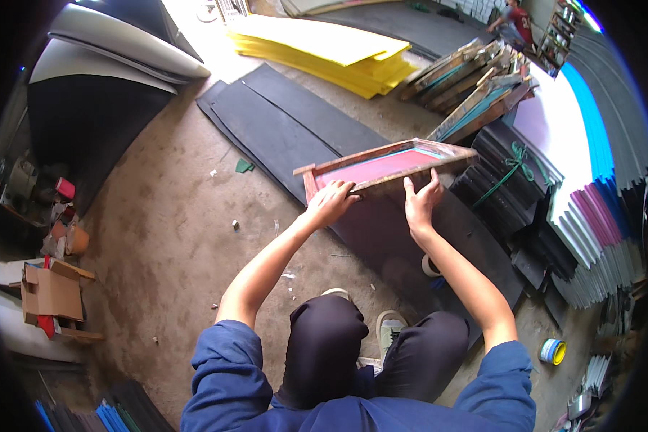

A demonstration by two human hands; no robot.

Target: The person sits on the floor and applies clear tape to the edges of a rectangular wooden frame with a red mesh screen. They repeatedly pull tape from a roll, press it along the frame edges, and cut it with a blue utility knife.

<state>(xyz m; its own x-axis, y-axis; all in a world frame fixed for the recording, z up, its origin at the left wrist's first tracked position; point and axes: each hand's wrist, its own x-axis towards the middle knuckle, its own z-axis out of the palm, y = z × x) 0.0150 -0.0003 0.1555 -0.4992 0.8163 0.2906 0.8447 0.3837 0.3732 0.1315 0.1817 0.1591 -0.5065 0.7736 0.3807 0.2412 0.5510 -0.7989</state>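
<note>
A wooden screen-printing frame (pixel 385 167), with a pinkish-red panel and worn brown edges, is held up tilted in front of me. My left hand (pixel 331 204) grips its near edge by the left corner, fingers closed over the wood. Farther right, my right hand (pixel 423 201) holds the same edge from below, thumb and fingers apart around it. Beneath the frame, large flat black sheets (pixel 295 122) lie on the floor. A roll of tape (pixel 430 266) is partly hidden by my right forearm.
Yellow sheets (pixel 317 47) are stacked at the back, beside piled wooden frames (pixel 475 86). Black bundles tied with green string (pixel 511 173) stand right. A small tin (pixel 553 351) sits at lower right, a cardboard box (pixel 52 291) at left. A person (pixel 515 25) is far back.
</note>
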